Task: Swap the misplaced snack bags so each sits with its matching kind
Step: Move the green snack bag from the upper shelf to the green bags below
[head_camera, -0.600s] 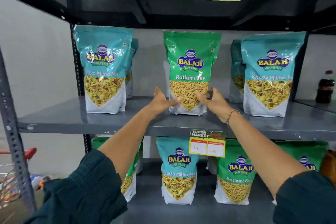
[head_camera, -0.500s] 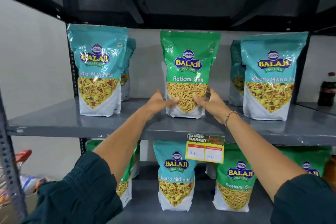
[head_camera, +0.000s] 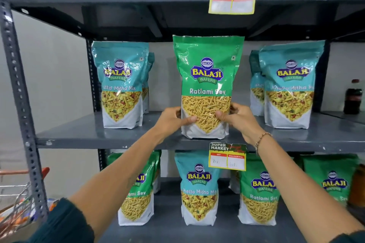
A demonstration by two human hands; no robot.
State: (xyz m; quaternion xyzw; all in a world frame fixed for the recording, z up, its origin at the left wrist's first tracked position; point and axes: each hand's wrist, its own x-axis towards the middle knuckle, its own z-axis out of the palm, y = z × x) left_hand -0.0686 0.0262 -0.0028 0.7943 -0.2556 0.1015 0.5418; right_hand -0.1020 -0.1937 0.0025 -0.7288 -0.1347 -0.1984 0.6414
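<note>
A green Ratlami Sev bag [head_camera: 206,77] stands upright in the middle of the middle shelf [head_camera: 79,134], between teal Khatta Mitha Mix bags at its left [head_camera: 120,85] and right [head_camera: 290,85]. My left hand [head_camera: 171,118] grips its lower left side, thumb on the front. My right hand [head_camera: 237,118] grips its lower right side the same way. On the lower shelf a teal Khatta Mitha Mix bag [head_camera: 198,189] stands between green Ratlami Sev bags at left [head_camera: 138,193] and right [head_camera: 258,193].
A yellow price tag [head_camera: 227,156] hangs from the middle shelf's front edge, another [head_camera: 232,0] from the top shelf. A dark bottle [head_camera: 352,97] stands far right. The grey rack upright [head_camera: 19,92] is at left, with a wire cart [head_camera: 17,199] beyond it.
Both hands have closed in from beside the green bag and now grip its lower sides. The camera has come closer and tilted up.
</note>
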